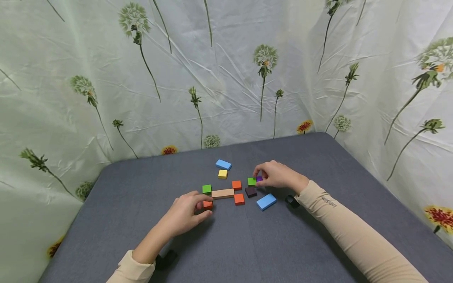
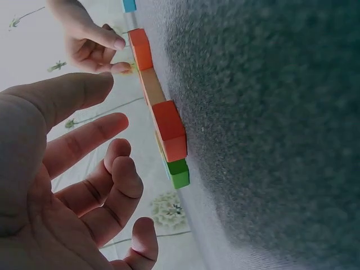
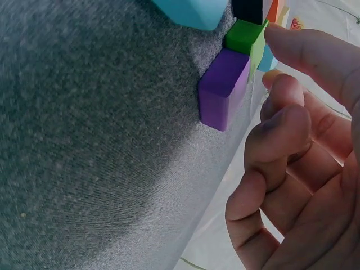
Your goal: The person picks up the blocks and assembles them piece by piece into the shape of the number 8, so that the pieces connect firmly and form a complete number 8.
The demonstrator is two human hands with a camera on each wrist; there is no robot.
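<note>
On the left, my left hand (image 1: 185,210) hovers by an orange block (image 1: 207,205), its fingers apart and loosely bent; the left wrist view shows a gap between them and that block. A green block (image 1: 207,189) lies just beyond it, beside a long tan block (image 1: 223,193). My right hand (image 1: 277,175) is over a purple block (image 3: 222,87) and a second green block (image 1: 251,181), which lie side by side. Its thumb and index finger are spread near the green block, with nothing visibly held. A dark block (image 1: 251,192) lies in front of that green one.
Two more orange blocks (image 1: 236,185) lie by the tan block's right end. A yellow block (image 1: 222,174) and a blue block (image 1: 223,164) lie farther back; another blue block (image 1: 266,202) is at front right. A grey cloth (image 1: 233,247) covers the table before a flowered curtain.
</note>
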